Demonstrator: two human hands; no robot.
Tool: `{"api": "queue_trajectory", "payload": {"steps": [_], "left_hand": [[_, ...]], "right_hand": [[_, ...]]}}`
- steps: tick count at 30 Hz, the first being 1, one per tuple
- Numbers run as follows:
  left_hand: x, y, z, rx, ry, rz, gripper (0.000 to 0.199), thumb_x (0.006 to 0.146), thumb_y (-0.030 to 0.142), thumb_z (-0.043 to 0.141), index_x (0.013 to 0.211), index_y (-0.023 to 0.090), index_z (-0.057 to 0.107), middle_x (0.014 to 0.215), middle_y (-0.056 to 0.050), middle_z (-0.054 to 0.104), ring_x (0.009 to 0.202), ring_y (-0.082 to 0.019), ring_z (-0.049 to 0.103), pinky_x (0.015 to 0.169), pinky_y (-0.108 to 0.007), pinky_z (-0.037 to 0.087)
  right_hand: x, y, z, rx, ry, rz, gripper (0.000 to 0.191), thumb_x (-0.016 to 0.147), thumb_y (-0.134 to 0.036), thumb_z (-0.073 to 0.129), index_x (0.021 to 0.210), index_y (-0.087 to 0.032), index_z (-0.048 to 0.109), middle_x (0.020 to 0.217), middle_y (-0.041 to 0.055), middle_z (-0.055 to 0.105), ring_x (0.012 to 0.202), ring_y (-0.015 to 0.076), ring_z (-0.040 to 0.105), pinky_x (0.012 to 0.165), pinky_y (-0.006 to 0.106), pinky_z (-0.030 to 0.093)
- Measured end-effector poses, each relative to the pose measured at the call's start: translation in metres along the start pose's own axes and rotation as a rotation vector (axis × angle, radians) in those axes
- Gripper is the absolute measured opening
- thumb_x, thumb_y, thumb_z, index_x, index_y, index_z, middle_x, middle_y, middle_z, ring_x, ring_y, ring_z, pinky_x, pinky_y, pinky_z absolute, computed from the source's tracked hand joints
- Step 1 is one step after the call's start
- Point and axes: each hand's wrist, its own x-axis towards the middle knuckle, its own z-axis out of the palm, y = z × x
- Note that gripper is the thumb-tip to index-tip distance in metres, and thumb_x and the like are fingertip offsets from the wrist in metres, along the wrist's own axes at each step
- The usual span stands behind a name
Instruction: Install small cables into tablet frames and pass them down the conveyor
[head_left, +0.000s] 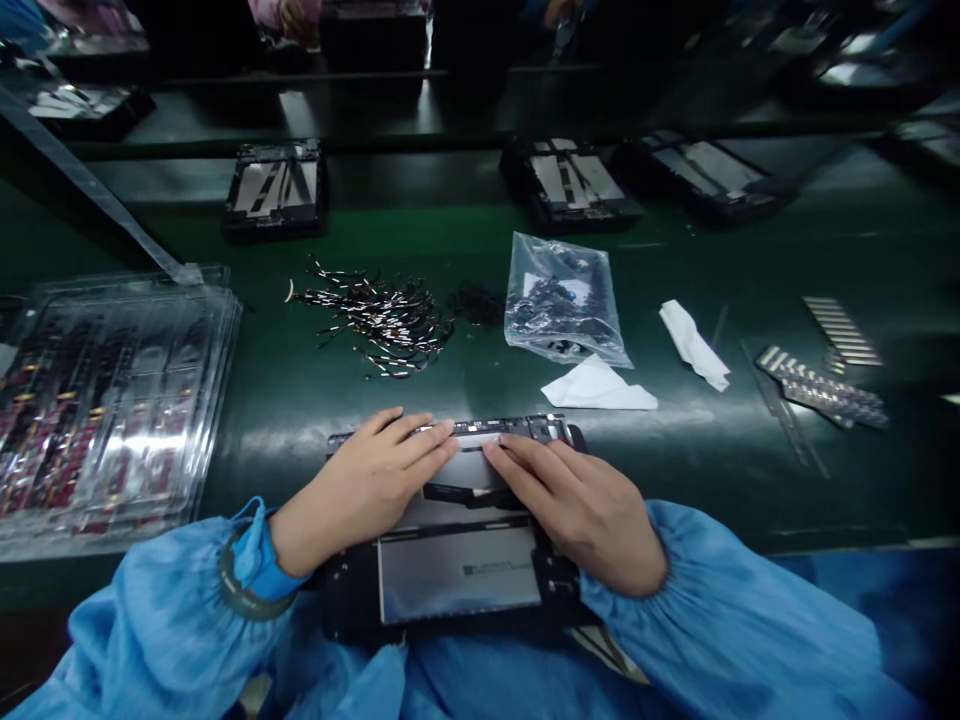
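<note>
An opened tablet-like device (458, 577), with a silver battery panel and a dark frame, lies in front of me against the table's near edge. My left hand (375, 478) rests across its left side, fingers stretched toward the circuit strip (469, 426) along the far edge. From the other side, my right hand (577, 500) reaches over the device, its fingertips pressing near the middle of that same strip. A black cable or tape (469, 495) crosses the device below my fingers. Whatever lies under the fingertips is hidden.
Beyond the device are a pile of thin cables (382, 315), a clear bag of small black parts (562, 300) and white wipes (600, 385). Clear trays (112, 410) stand at left, metallic strips (821, 385) at right. Similar devices (275, 188) sit on the line behind; other people work farther back.
</note>
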Motion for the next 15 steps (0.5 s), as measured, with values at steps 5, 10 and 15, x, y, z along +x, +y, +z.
{"api": "queue_trajectory", "payload": {"steps": [5, 10, 15], "left_hand": [[0.0, 0.001, 0.002, -0.014, 0.005, 0.002, 0.044, 0.086, 0.007, 0.043, 0.129, 0.017, 0.05, 0.135, -0.009, 0.053, 0.122, -0.027, 0.049, 0.101, -0.047, 0.041], [-0.001, -0.001, 0.001, -0.038, 0.011, -0.002, 0.042, 0.087, 0.008, 0.044, 0.128, 0.016, 0.049, 0.134, -0.008, 0.054, 0.122, -0.026, 0.049, 0.1, -0.046, 0.041], [0.003, -0.002, -0.002, -0.189, 0.06, -0.071, 0.033, 0.092, 0.012, 0.04, 0.123, 0.018, 0.05, 0.127, -0.008, 0.057, 0.115, -0.021, 0.053, 0.09, -0.036, 0.047]], "right_hand": [[0.002, -0.001, 0.0, 0.007, -0.023, 0.011, 0.028, 0.092, -0.006, 0.04, 0.107, -0.011, 0.064, 0.1, 0.0104, 0.069, 0.073, 0.0171, 0.06, 0.059, 0.03, 0.042], [-0.003, 0.0, -0.004, 0.002, -0.046, -0.005, 0.029, 0.091, -0.006, 0.039, 0.108, -0.009, 0.063, 0.107, 0.0135, 0.067, 0.072, 0.0189, 0.06, 0.057, 0.032, 0.045], [-0.032, 0.003, -0.012, 0.063, 0.196, 0.411, 0.031, 0.088, -0.01, 0.05, 0.118, -0.017, 0.056, 0.118, 0.0148, 0.058, 0.092, 0.022, 0.063, 0.076, 0.033, 0.052]]}}
